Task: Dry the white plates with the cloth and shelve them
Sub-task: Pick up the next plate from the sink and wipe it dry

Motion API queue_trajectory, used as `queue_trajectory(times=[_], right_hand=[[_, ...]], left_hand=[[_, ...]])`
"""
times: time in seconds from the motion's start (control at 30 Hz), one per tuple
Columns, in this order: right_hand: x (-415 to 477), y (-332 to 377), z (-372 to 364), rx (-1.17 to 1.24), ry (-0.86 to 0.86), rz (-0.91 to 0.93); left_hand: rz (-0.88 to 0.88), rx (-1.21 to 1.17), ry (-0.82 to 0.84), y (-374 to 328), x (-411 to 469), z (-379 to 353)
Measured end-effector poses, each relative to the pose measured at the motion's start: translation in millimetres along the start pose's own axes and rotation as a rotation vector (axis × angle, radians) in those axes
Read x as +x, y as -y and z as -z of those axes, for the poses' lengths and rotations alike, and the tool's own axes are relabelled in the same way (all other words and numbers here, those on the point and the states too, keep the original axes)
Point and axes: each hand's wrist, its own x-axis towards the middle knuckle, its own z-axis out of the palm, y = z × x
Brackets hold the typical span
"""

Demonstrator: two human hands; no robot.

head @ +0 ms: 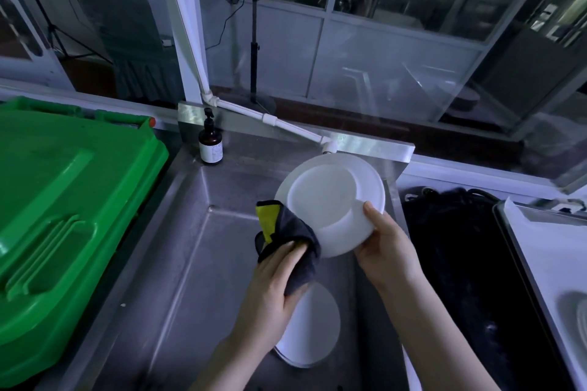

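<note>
While the right hand (389, 243) pinches the tilted white plate (327, 200) by its near-right rim, the plate lies just ahead and right of the left hand (273, 286), which clutches the cloth (287, 232) against its left edge.

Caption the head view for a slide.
Over the sink, right hand holds a white plate; left hand holds cloth against it.
</note>
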Motion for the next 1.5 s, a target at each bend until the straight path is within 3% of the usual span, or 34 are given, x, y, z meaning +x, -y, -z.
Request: queue_trajectory(times=[0.23, 0.3, 0.4, 0.5, 0.63, 0.87, 1.07, 1.3, 1.5], right_hand=[[-13, -12, 6, -0.083, 0.079, -0.029], [-18, -14, 9, -0.134, 0.102, -0.057], [-24, -23, 7, -0.27, 0.124, -0.12], [-29, -35, -1, -0.396, 0.183, -0.14], [-26, -32, -1, -0.383, 0.214, -0.144], [-19, -24, 7, -0.29, 0.113, -0.112], [-23, -15, 21, -0.253, 0.094, -0.077], [-27, -21, 16, -0.172, 0.119, -0.075], [-30, -14, 14, -0.22, 0.085, -0.031]], left_hand=[[0.486, -0.291, -0.04, 15, 42, 23], [0.532, -0.315, 0.0, 23, 57, 35], [0.444, -0.186, 0.062, 23, 81, 47], [0.196, -0.069, 0.215, 6, 101, 51], [-0.01, 0.008, 0.342, -9, 103, 50], [-0.046, 0.006, 0.308, -19, 74, 37], [0.241, 0.024, 0.148, -5, 56, 34], [0.096, -0.009, 0.295, -31, 41, 25], [0.245, 0.004, 0.135, -8, 63, 40]])
